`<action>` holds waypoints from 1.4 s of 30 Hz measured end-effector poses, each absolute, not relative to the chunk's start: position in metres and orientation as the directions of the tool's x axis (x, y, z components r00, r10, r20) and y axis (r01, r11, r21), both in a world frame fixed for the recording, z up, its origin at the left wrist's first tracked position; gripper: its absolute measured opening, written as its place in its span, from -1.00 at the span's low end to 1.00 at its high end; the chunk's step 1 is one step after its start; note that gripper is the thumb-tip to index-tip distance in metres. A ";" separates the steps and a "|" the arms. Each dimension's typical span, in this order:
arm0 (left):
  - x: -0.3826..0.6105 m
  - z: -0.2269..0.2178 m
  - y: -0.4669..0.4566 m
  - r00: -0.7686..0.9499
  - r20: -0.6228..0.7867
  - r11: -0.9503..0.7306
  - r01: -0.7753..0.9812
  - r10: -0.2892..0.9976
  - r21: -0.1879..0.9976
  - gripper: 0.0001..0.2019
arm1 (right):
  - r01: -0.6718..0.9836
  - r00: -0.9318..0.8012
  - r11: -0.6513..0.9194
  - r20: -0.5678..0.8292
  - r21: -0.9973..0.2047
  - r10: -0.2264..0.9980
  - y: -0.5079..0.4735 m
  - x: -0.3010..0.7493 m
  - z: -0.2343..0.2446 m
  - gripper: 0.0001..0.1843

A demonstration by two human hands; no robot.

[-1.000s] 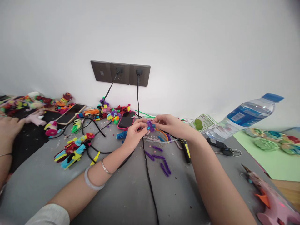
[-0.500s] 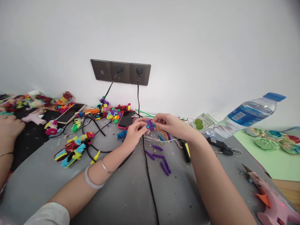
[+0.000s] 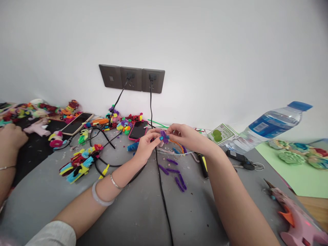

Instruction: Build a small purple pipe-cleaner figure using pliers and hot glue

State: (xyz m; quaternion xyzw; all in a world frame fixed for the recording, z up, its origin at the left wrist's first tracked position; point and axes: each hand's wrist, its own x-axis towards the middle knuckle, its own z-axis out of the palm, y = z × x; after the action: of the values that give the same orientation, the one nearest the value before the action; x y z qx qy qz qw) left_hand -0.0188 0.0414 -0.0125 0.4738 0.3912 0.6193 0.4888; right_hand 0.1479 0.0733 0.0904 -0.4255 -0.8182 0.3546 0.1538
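Purple fuzzy piece [image 3: 164,136], small, cross-like, pinched in fingertips of both left hand [image 3: 148,146] and right hand [image 3: 185,136] above table [image 3: 138,215], beyond loose purple strips [image 3: 173,170]; long axis runs up-view, top leaning slightly left.

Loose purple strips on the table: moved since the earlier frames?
No. Judged against the wall sockets, the loose purple strips show no visible shift either way.

Seemingly a place for crafts

I'm at a grey craft table [image 3: 133,213]: fuzzy figures [image 3: 83,164] at left of the frame, purple strips [image 3: 173,170] below centre, a pink glue gun [image 3: 302,222] lower right, wall sockets [image 3: 131,79] upper centre
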 end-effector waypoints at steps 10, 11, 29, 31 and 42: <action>-0.017 -0.009 0.040 -0.086 0.208 -0.224 -0.283 0.974 0.932 -0.71 | 0.542 -0.605 0.374 -0.040 -0.753 0.795 0.078 0.155 0.086 -0.75; -0.017 -0.009 0.040 -0.086 0.215 -0.230 -0.277 0.973 0.933 -0.71 | 0.539 -0.602 0.366 -0.043 -0.759 0.798 0.078 0.155 0.086 -0.74; -0.019 -0.012 0.042 -0.086 0.179 -0.197 -0.312 0.980 0.929 -0.70 | 0.549 -0.626 0.421 -0.022 -0.722 0.779 0.077 0.152 0.087 -0.77; -0.019 -0.013 0.042 -0.080 0.172 -0.189 -0.316 0.982 0.930 -0.70 | 0.542 -0.627 0.424 -0.014 -0.726 0.779 0.076 0.152 0.088 -0.77; -0.019 -0.008 0.041 -0.050 0.145 -0.154 -0.362 0.988 0.919 -0.70 | 0.546 -0.614 0.423 -0.002 -0.724 0.789 0.073 0.149 0.090 -0.80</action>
State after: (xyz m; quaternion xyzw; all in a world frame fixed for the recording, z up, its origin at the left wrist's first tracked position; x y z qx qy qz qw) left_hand -0.0185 0.0413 -0.0081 0.4295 0.3644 0.6264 0.5389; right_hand 0.1491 0.0732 0.0901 -0.4041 -0.8257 0.3542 0.1719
